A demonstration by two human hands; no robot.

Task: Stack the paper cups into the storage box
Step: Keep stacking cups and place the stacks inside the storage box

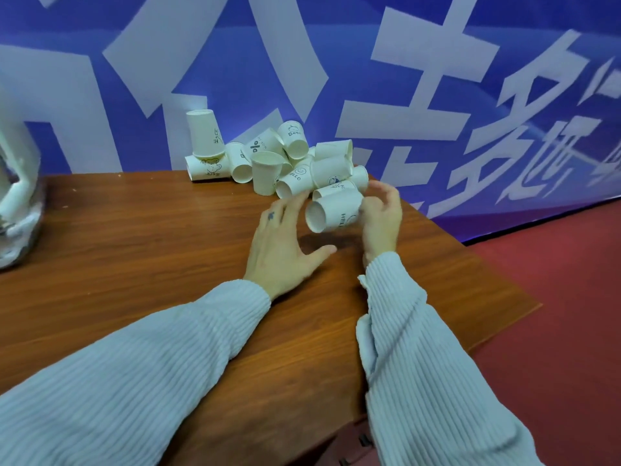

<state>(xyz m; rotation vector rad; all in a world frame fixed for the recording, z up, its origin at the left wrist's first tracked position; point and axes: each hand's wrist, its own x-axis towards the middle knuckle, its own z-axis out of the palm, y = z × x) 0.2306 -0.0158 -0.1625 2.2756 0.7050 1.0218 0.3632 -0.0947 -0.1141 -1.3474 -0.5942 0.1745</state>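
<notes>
— Two hands over what?

— Blue banner [268,62] behind, wooden table [134,230] under my sleeves. Cup pile [268,156] sits at the table's far edge; clear box [16,203] far left, well apart.

— And the hands?

— My right hand [381,220] grips a cup [332,210] lying sideways, mouth leftward. My left hand [285,243] hovers beside it, fingers spread, holding nothing.

Event or exhibition venue: big blue printed banner [302,62] behind wooden table [134,230], red carpet [554,297].
</notes>
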